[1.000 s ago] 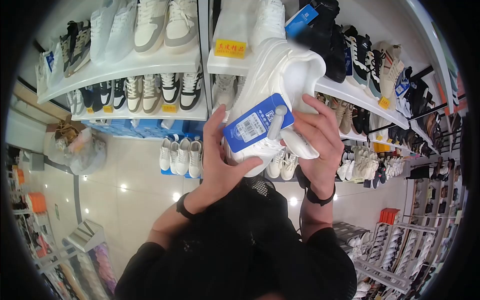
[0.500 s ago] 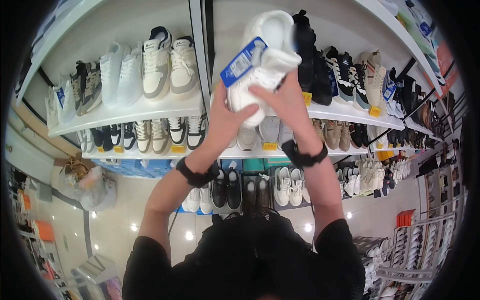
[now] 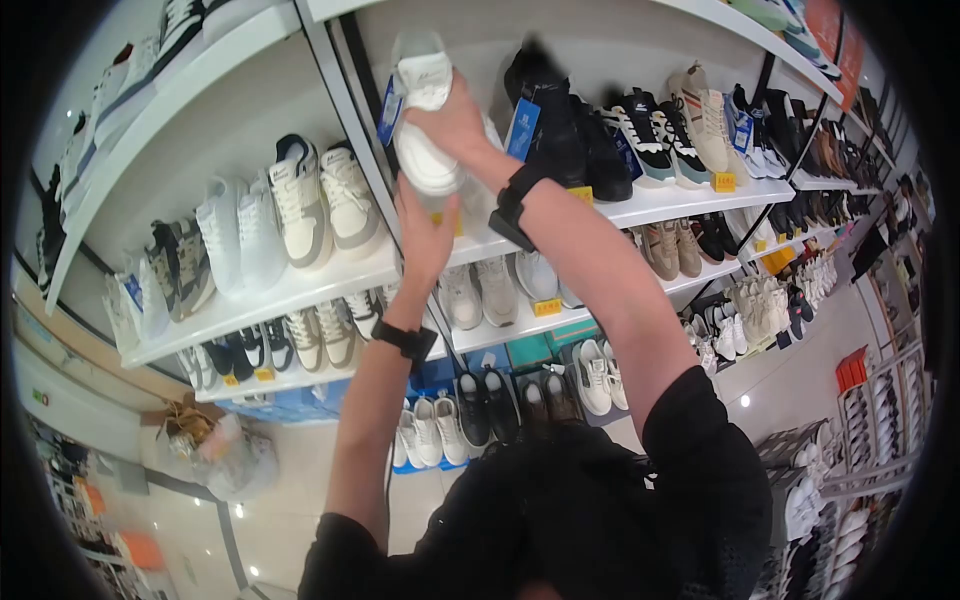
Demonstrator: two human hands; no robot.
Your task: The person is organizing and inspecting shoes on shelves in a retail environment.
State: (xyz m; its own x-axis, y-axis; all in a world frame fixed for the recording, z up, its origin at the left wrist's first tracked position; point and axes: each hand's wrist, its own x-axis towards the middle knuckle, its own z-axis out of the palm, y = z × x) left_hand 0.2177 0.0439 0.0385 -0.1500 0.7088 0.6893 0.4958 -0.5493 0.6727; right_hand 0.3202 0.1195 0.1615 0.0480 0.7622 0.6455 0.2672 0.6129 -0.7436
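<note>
Over the far shelf (image 3: pixel 660 207), left of black shoes (image 3: pixel 552 135), the white shoe (image 3: pixel 425 160) was gripped by the right hand (image 3: pixel 452 118), fingers mostly hidden, with the left hand (image 3: pixel 426 238) spread beneath its toe, contact unclear.

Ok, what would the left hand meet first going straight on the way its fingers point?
Probably the white shoe in the right hand, just beyond the left hand; depth is unclear, so they may already touch.
</note>
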